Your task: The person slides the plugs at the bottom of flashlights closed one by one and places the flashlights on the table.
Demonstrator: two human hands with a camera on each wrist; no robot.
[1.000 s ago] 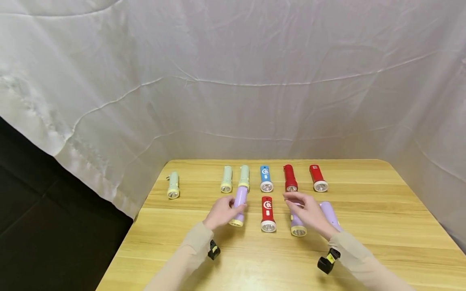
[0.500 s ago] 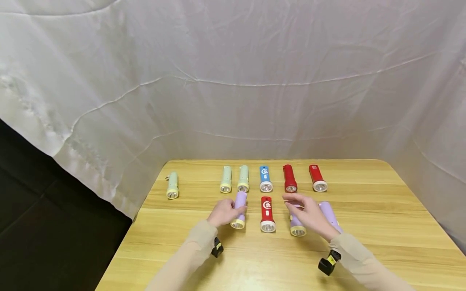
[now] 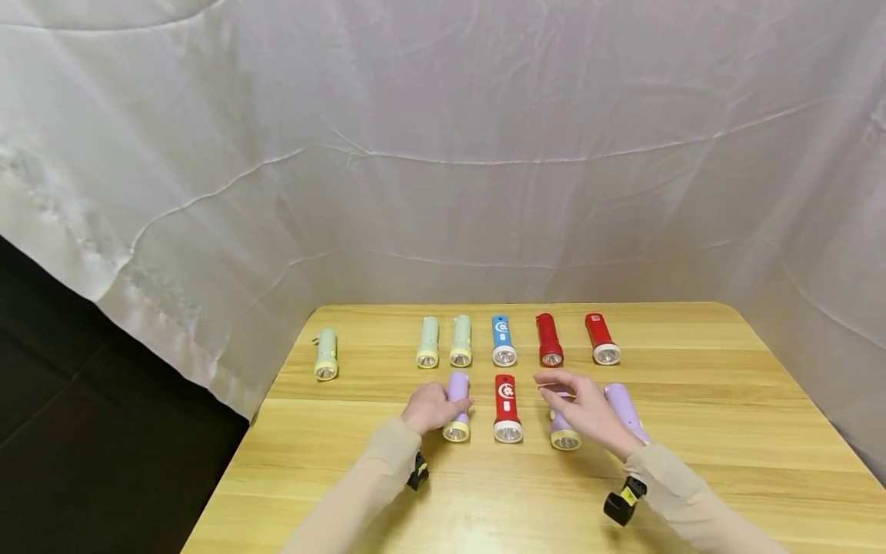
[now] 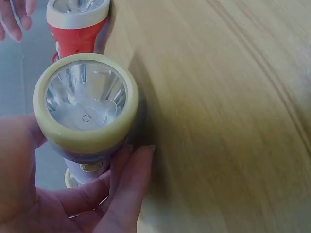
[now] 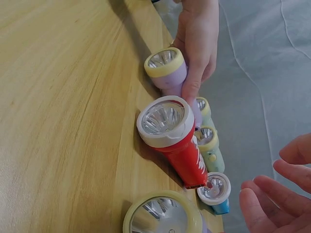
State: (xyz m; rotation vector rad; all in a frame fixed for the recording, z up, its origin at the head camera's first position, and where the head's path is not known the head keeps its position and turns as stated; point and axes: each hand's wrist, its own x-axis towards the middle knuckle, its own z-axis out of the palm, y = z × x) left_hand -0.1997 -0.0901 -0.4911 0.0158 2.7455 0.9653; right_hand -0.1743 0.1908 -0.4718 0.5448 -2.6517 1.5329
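My left hand (image 3: 428,408) grips a purple flashlight (image 3: 458,388) with a yellow head, thumb on one side and fingers on the other. Its lens end faces me, close over the table, as the left wrist view shows with the yellow-rimmed head (image 4: 87,138). Just right of it lies a red flashlight (image 3: 506,404) with a white head. My right hand (image 3: 584,408) is held above a second purple flashlight (image 3: 565,431), partly hiding it; in the right wrist view its fingers (image 5: 277,199) are loosely bent with nothing between them. A third purple flashlight (image 3: 624,408) lies partly behind that hand.
Along the back of the wooden table (image 3: 692,400) lie pale green flashlights (image 3: 428,338), a blue one (image 3: 502,338) and two red ones (image 3: 548,338). Another green flashlight (image 3: 327,354) lies at the far left. A grey cloth (image 3: 526,208) hangs behind.
My left hand has drawn the purple flashlight towards me and slightly right, off its overlap with the green one, and set it straighter beside the red one. My right hand has stayed nearly still.
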